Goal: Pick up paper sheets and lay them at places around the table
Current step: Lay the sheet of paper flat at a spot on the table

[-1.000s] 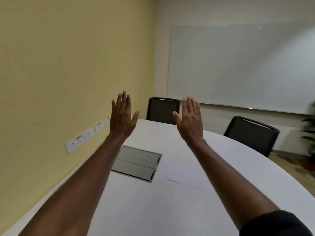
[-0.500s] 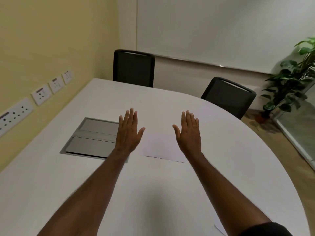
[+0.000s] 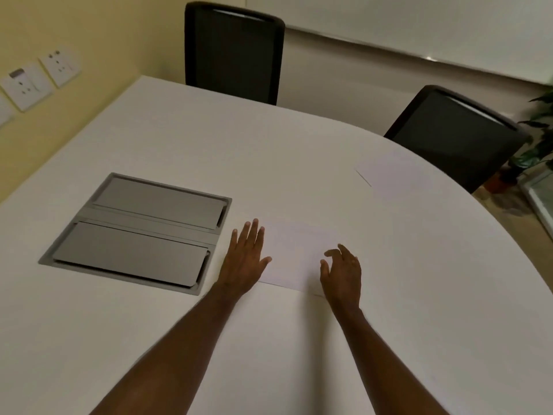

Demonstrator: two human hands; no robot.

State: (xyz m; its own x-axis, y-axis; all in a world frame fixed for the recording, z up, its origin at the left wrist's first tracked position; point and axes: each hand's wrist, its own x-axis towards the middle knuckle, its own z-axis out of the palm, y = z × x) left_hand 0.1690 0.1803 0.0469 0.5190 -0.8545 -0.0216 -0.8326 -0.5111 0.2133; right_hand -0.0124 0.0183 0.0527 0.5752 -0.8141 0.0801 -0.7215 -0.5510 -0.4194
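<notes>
White oval table stood against a yellow wall; whiteboard behind. Two black chairs at the far edge, grey cable hatch set into the top, plant at right. One paper sheet lay between the hands; another sheet near the right chair. Left hand flat, fingers spread, at the sheet's left edge. Right hand loosely curled, empty, at its right corner.
</notes>
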